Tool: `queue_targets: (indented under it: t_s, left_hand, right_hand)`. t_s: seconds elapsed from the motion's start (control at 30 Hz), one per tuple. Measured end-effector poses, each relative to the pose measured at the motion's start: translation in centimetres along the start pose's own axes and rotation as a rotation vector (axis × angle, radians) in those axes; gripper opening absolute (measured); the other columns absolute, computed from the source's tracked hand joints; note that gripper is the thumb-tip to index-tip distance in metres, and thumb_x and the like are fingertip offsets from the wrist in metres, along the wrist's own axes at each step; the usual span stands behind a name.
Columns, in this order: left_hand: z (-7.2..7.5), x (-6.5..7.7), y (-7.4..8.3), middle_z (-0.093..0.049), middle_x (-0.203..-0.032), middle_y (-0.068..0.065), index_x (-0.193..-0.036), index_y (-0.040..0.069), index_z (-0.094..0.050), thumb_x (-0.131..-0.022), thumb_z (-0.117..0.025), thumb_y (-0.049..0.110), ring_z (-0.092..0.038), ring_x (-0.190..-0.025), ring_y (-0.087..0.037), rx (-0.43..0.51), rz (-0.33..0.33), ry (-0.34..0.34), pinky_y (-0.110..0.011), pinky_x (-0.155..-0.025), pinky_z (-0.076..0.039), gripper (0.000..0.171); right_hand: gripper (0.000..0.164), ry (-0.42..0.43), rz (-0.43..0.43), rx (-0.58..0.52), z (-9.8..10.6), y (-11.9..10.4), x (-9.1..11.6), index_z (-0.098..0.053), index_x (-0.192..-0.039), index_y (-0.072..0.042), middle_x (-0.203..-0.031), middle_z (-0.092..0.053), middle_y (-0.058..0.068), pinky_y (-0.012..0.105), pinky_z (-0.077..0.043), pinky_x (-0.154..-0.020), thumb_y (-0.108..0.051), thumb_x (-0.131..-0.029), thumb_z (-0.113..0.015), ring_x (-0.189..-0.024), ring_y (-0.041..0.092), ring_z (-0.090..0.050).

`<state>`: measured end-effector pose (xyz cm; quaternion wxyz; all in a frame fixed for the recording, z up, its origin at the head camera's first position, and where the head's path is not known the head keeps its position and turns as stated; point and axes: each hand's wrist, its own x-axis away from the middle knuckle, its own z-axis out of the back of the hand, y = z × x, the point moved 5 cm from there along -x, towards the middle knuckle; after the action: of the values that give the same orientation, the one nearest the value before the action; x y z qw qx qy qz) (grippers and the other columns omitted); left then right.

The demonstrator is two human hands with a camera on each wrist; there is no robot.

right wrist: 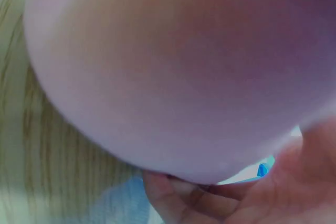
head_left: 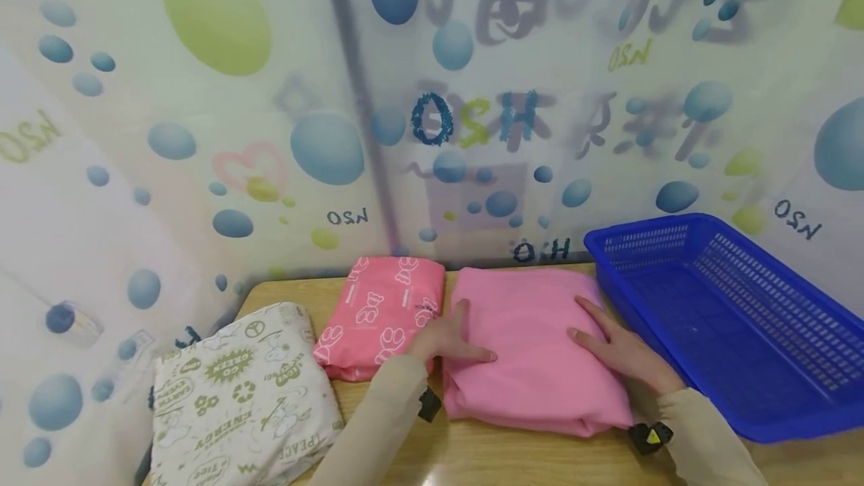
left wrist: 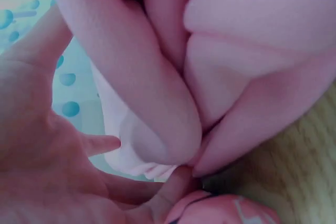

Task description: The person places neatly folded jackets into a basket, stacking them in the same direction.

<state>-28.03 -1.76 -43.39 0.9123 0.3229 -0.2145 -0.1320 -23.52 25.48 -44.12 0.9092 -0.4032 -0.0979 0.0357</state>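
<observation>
A folded pink cloth (head_left: 526,351), thick and soft, lies on the wooden table. On its left side my left hand (head_left: 448,340) holds it, thumb over the top. In the left wrist view, several fingers (left wrist: 176,184) of that hand meet the layered side folds. My right hand (head_left: 624,351) grips the opposite side, with two digits spread over the top. Bent fingers (right wrist: 163,190) sit at the cloth's lower edge in the right wrist view. A coral-pink bundle (head_left: 378,321) with white bear drawings lies against my left hand.
At the front left lies a white folded cloth (head_left: 243,403) with green prints. A blue plastic basket (head_left: 709,403) with slotted walls stands close beside my right hand. Behind the wooden table (head_left: 493,456) hangs a curtain (head_left: 378,201) with blue and green dots.
</observation>
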Motion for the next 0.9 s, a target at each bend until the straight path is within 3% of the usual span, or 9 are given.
queue_targets:
  t_s: [0.17,0.37,0.47,0.6,0.77,0.9]
  left_hand:
    - [0.1,-0.3,-0.8,-0.054,-0.124,-0.019,-0.149,0.007,-0.025,-0.071,-0.082,0.048,-0.058,-0.093,-0.028,0.01,-0.022,-0.015,-0.044,-0.078,-0.052,0.105]
    - [0.5,-0.1,-1.9,-0.042,-0.139,-0.019,-0.145,0.01,-0.028,-0.077,-0.081,0.028,-0.044,-0.122,-0.028,0.235,-0.123,-0.025,-0.046,-0.105,-0.034,0.087]
    - [0.6,0.1,-2.7,-0.034,-0.145,-0.02,-0.145,0.015,-0.03,-0.078,-0.079,0.016,-0.038,-0.129,-0.03,0.338,-0.177,-0.027,-0.048,-0.108,-0.027,0.082]
    - [0.6,0.3,-3.6,-0.025,-0.149,-0.023,-0.145,0.02,-0.03,-0.079,-0.076,0.008,-0.033,-0.132,-0.034,0.491,-0.195,-0.036,-0.051,-0.109,-0.026,0.081]
    - [0.9,0.6,-3.8,-0.024,-0.149,-0.021,-0.145,0.022,-0.03,-0.08,-0.075,0.01,-0.032,-0.131,-0.035,0.539,-0.19,0.016,-0.053,-0.108,-0.027,0.08]
    - [1.0,0.7,-4.0,-0.029,-0.145,-0.021,-0.145,0.018,-0.033,-0.079,-0.076,0.007,-0.039,-0.127,-0.035,0.579,-0.193,0.084,-0.051,-0.105,-0.033,0.08]
  right_hand:
    - [0.08,0.015,0.042,-0.027,-0.2,-0.1,-0.2,-0.013,-0.156,-0.016,-0.155,-0.009,0.029,0.072,-0.022,-0.099,-0.051,-0.096,-0.052,-0.132,0.057,-0.021]
    - [0.076,0.046,0.137,-0.059,-0.2,-0.2,-0.1,-0.018,-0.155,-0.013,-0.152,-0.015,0.032,0.072,-0.023,-0.098,-0.04,-0.096,-0.058,-0.133,0.055,-0.021]
    - [0.075,0.052,0.165,-0.097,-0.4,-0.3,0.0,-0.02,-0.154,-0.011,-0.151,-0.015,0.033,0.072,-0.021,-0.099,-0.035,-0.096,-0.06,-0.133,0.055,-0.019]
    - [0.074,0.043,0.176,-0.173,-0.6,-0.7,0.1,-0.021,-0.154,-0.011,-0.152,-0.013,0.033,0.071,-0.018,-0.101,-0.031,-0.095,-0.062,-0.134,0.053,-0.017]
    - [0.074,0.047,0.167,-0.235,-0.7,-1.0,0.1,-0.022,-0.154,-0.012,-0.154,-0.01,0.029,0.069,-0.015,-0.103,-0.029,-0.094,-0.063,-0.136,0.051,-0.013]
    - [0.076,0.067,0.156,-0.233,-0.7,-1.4,0.2,-0.021,-0.154,-0.011,-0.154,-0.007,0.031,0.07,-0.018,-0.101,-0.027,-0.094,-0.064,-0.135,0.053,-0.016]
